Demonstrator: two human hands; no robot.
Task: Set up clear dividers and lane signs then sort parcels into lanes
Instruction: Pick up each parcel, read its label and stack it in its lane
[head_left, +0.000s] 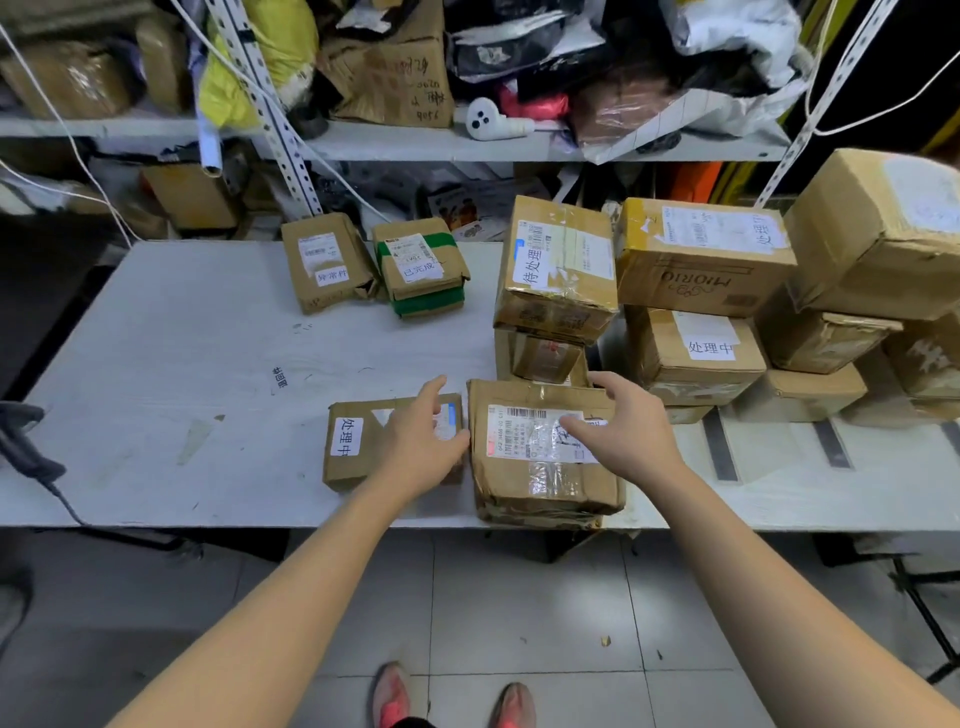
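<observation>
A wide, crumpled brown parcel (540, 478) with a barcode label lies at the table's front edge. My right hand (623, 426) hovers over its right part, fingers spread and relaxed. Just left of it lies a flat small parcel (353, 447) with a white Chinese tag. My left hand (423, 436) is over that parcel's right end, fingers straight, thumb near the big parcel's left edge. Neither hand grips anything. No clear dividers or lane signs are visible.
On the grey table (182, 364) two small tagged parcels (327, 262) (421, 267) sit at the back. Stacked boxes (556, 265) (701, 254) (878, 234) fill the right side. Cluttered shelves (395, 143) stand behind. A dark scanner (26, 441) lies at the left edge.
</observation>
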